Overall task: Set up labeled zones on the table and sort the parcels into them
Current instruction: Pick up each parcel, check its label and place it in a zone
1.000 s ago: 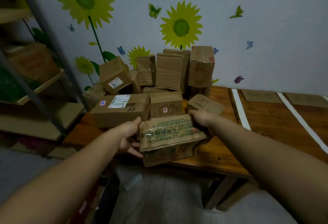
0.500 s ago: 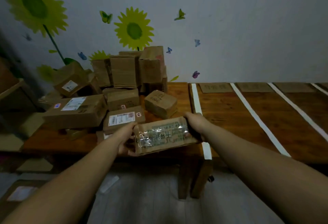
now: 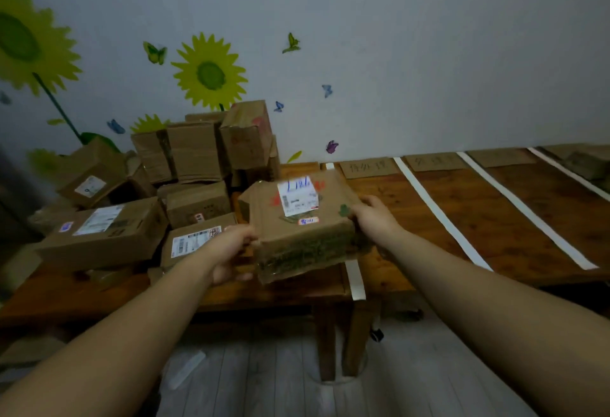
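Above the wooden table's [image 3: 389, 271] front edge, the left hand [image 3: 227, 253] and right hand [image 3: 374, 215] grip a flat, tape-wrapped cardboard parcel [image 3: 307, 228], fingers curled around its ends.

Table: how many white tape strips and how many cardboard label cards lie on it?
White tape strips: 4
Cardboard label cards: 3 clear; a possible fourth at the far right is too dim to tell
Total: 7
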Demonstrator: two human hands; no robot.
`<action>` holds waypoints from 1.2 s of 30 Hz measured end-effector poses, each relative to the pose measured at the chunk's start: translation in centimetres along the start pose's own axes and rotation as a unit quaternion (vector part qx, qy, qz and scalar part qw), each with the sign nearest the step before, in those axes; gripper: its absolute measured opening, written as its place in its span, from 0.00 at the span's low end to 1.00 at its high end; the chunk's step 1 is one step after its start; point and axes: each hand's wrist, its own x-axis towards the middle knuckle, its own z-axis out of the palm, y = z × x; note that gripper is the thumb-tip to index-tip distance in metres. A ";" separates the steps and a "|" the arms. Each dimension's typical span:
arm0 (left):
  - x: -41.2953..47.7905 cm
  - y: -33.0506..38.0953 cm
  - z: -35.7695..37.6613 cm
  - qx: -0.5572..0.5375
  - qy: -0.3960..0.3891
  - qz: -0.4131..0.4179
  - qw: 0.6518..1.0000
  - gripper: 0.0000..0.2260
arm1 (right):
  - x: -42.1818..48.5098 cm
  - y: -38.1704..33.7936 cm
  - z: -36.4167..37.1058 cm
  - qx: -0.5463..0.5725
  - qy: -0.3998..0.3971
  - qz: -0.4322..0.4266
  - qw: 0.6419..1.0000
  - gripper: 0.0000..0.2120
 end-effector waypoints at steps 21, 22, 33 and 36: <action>-4.2 10.9 -2.3 0.039 0.068 0.445 0.892 0.31 | -6.1 -10.6 -0.7 -0.028 0.120 -0.293 0.948 0.35; -3.7 10.5 -1.6 0.058 0.063 0.425 0.901 0.28 | -5.9 -9.9 -1.0 -0.052 0.129 -0.275 0.951 0.31; 1.4 3.8 16.1 0.193 -0.094 0.202 0.955 0.25 | -3.8 4.1 -13.1 -0.108 0.171 -0.040 0.979 0.23; 3.0 3.8 23.5 0.192 -0.125 0.186 0.955 0.28 | -1.5 7.3 -20.0 -0.101 0.191 -0.012 0.976 0.26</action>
